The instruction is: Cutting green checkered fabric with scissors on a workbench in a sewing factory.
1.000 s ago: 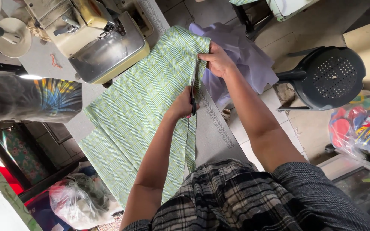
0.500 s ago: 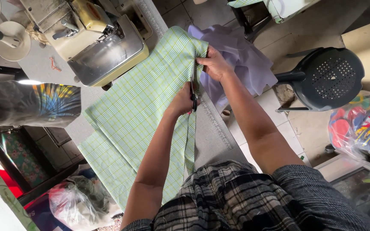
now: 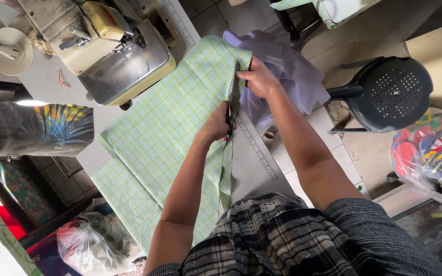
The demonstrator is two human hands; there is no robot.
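I view the scene from the head camera, looking straight down.

1. Table [image 3: 52,82]: a grey work surface carrying all the items below. A printed measuring scale runs along its right edge.
2. Green plaid fabric [image 3: 159,143]: the largest item on the table. It lies spread flat from the upper centre to the lower left, where it hangs over the table's edge. A narrow strip of it, along the right edge, is partly separated from the main sheet.
3. Sewing machine [image 3: 113,46]: cream and metal, at the upper left, its base touching the fabric's top left edge.
4. Lilac fabric [image 3: 287,76]: bunched off the table's right edge, just beyond the plaid fabric's top corner.
5. Black plastic stool [image 3: 390,94]: on the tiled floor, well apart to the right.
6. Right hand [image 3: 259,79]: grip clenched on the upper right edge of the green plaid fabric, pinching it near the top corner and holding it taut.
7. Left hand [image 3: 216,122]: grip closed around the handles of the scissors [image 3: 229,110], which stand in the cut between strip and sheet. The blades point up the fabric toward the right hand. I cannot tell how far apart the blades stand.
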